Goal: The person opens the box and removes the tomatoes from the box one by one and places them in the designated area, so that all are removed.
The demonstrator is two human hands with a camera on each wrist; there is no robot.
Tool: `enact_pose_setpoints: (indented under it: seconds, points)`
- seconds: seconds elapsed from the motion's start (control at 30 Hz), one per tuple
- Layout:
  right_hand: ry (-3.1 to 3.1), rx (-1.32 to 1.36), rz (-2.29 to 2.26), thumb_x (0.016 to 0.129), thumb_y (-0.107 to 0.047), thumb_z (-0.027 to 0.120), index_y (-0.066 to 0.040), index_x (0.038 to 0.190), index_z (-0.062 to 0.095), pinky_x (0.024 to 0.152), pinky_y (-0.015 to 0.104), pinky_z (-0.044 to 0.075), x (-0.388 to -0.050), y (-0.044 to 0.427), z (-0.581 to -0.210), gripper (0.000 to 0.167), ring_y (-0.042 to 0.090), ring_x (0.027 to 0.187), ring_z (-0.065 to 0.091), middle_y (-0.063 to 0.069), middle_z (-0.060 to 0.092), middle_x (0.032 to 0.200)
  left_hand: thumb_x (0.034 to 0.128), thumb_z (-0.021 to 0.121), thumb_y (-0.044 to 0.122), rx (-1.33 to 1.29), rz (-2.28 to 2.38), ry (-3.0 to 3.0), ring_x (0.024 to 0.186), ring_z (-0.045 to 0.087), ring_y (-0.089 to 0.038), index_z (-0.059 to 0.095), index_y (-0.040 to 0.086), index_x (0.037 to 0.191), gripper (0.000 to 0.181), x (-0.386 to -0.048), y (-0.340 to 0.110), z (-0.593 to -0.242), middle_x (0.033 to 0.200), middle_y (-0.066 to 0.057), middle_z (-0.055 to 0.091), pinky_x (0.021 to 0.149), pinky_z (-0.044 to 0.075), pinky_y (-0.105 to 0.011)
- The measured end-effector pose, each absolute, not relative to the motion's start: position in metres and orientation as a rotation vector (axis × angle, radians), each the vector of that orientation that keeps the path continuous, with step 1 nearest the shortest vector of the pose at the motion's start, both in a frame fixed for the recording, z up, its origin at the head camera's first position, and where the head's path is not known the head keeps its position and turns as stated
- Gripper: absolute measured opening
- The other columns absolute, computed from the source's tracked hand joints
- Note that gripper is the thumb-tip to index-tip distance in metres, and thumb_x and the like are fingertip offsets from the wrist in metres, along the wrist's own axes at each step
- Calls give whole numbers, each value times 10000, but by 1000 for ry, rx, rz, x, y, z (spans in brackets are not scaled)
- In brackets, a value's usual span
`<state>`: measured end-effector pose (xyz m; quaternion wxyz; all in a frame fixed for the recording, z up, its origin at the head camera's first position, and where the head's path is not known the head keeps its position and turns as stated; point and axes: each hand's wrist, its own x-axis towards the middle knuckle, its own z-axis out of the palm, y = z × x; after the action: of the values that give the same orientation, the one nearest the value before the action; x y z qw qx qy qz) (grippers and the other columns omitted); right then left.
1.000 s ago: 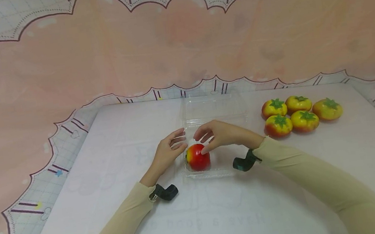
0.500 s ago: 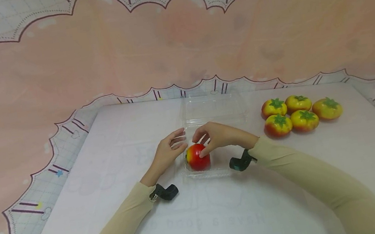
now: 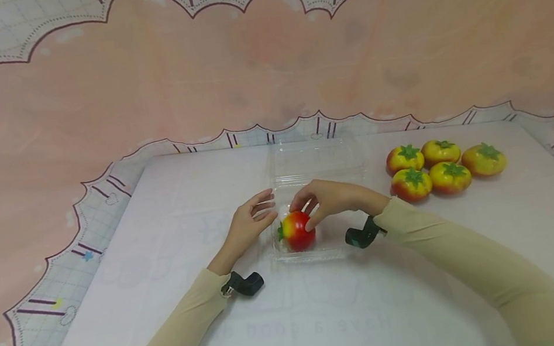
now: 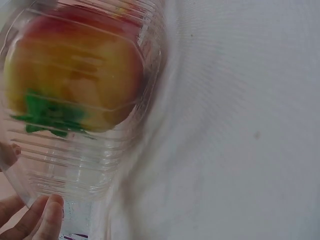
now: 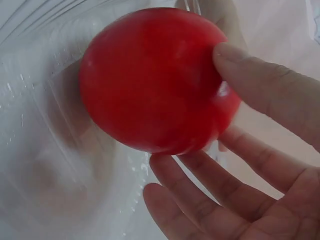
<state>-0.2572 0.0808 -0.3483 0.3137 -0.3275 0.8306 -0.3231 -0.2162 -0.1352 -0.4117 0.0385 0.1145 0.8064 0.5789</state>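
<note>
A red-and-yellow persimmon (image 3: pixel 298 232) with a green leafy top sits tilted in the left part of a clear plastic clamshell box (image 3: pixel 330 251). Its top points left, towards my left hand. My right hand (image 3: pixel 328 196) holds the fruit, thumb on the near side and fingertips (image 5: pixel 162 165) against its other side. Beside the box's left wall is my left hand (image 3: pixel 247 223), fingers loosely extended. In the left wrist view its fingertips (image 4: pixel 50 207) are at the box's rim, and the persimmon (image 4: pixel 75 75) shows through the ribbed wall.
Several more persimmons (image 3: pixel 448 178) with green tops lie grouped on the white table (image 3: pixel 161 331) to the right. The box's clear lid (image 3: pixel 314 156) lies folded back behind it. A patterned curtain (image 3: pixel 262 68) hangs beyond the table.
The persimmon has shifted slightly right and turned, so its green top now shows on the left. My right hand moved a little right with it. My left hand stayed put.
</note>
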Motion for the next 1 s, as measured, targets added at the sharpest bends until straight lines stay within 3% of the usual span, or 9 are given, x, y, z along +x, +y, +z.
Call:
enact_pose_setpoints:
  seconds: [0.33, 0.67, 1.0]
  points:
    - [2091, -851, -859, 779, 6, 701, -57, 1258, 567, 940, 359, 518, -261, 96, -348, 501, 291, 1199, 554, 118, 580, 1288, 877, 611, 20, 371, 1783, 2484, 1246, 496, -360, 411, -29, 1375, 539, -218, -136, -415, 1378, -232, 469, 1020, 434, -420]
    - [2145, -801, -863, 782, -139, 750, -73, 1200, 592, 944, 333, 515, -260, 96, -351, 452, 253, 1165, 577, 95, 604, 1248, 873, 614, 18, 362, 1780, 2485, 1246, 498, -359, 414, -28, 1374, 541, -218, -136, -415, 1376, -230, 472, 1018, 438, -414]
    - [2166, -813, -841, 786, -130, 746, -81, 1202, 600, 946, 323, 511, -263, 98, -353, 444, 246, 1172, 572, 80, 609, 1239, 879, 621, 45, 349, 1755, 2494, 1256, 494, -342, 410, -12, 1382, 549, -218, -136, -414, 1390, -204, 468, 1019, 449, -391]
